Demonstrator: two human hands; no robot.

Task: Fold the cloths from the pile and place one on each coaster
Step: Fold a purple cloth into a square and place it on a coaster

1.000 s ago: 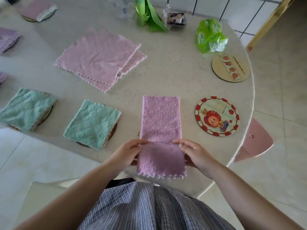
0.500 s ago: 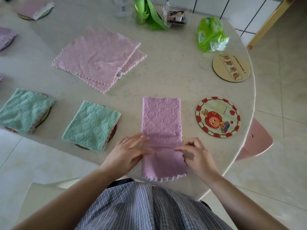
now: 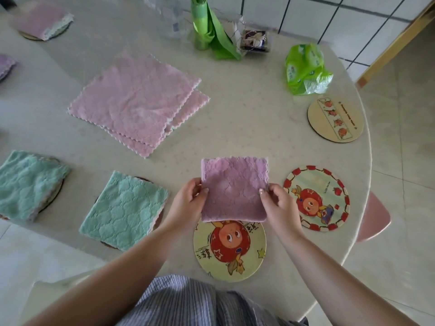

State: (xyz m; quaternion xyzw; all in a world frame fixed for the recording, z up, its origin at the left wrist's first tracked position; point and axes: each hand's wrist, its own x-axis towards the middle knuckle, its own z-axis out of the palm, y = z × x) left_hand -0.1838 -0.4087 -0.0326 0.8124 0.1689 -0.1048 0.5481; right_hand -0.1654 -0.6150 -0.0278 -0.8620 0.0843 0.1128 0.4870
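A pink cloth [image 3: 234, 188] folded into a square is held by its sides between my left hand [image 3: 188, 203] and my right hand [image 3: 279, 203]. Its near edge overlaps the far rim of a round yellow cartoon coaster [image 3: 229, 250] at the table's front edge. Two bare coasters lie to the right: a red-rimmed cartoon one [image 3: 316, 198] and a tan one [image 3: 335, 120]. The pile of flat pink cloths [image 3: 136, 102] lies mid-table. Two folded green cloths [image 3: 124, 210] [image 3: 28, 184] cover coasters at the left.
A folded pink cloth on a coaster [image 3: 42, 25] sits far left, another [image 3: 6, 65] at the left edge. Green bags [image 3: 209, 31] [image 3: 306, 69], a clear bottle [image 3: 171, 17] and a small packet [image 3: 255, 41] stand at the back. A pink stool [image 3: 374, 220] is beside the round table [image 3: 259, 114].
The long pink strip was folded in half, its near end brought up, making a square. The yellow coaster beneath it came into view. Both hands shifted farther onto the table.
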